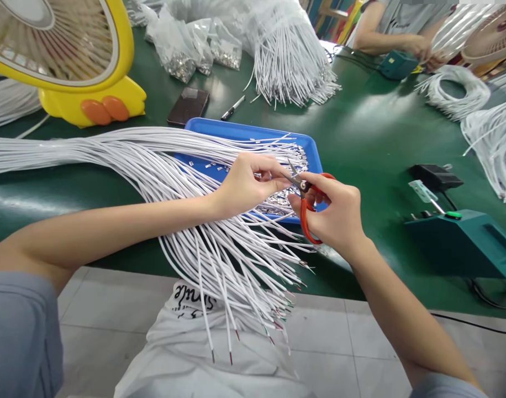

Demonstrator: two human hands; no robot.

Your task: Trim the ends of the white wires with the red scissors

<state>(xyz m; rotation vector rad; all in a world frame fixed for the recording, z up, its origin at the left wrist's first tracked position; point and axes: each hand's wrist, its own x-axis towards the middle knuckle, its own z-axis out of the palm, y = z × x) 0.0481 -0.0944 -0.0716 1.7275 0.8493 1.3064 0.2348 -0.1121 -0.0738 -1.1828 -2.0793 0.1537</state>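
My right hand (333, 213) grips a pair of scissors (306, 215) with red-orange handles, fingers in the loops and blades parted. The blades point up and left, close to the fingertips of my left hand (253, 185). That hand is closed in a pinch, apparently on the end of a white cable, though the fingers hide most of it. Both hands are above a blue tray (253, 131) holding many small metal pieces. A large bundle of white cables (153, 166) runs in from the left, part lying across the tray, part draping over the table edge toward my lap.
A yellow fan (91, 102) stands at the left. Behind the tray lie a phone (189, 106), a marker (233, 108), bags of metal parts (226, 50) and another cable bundle (292, 61). A green machine (464, 243) sits right. Across the table, a person's hands (422, 50) work.
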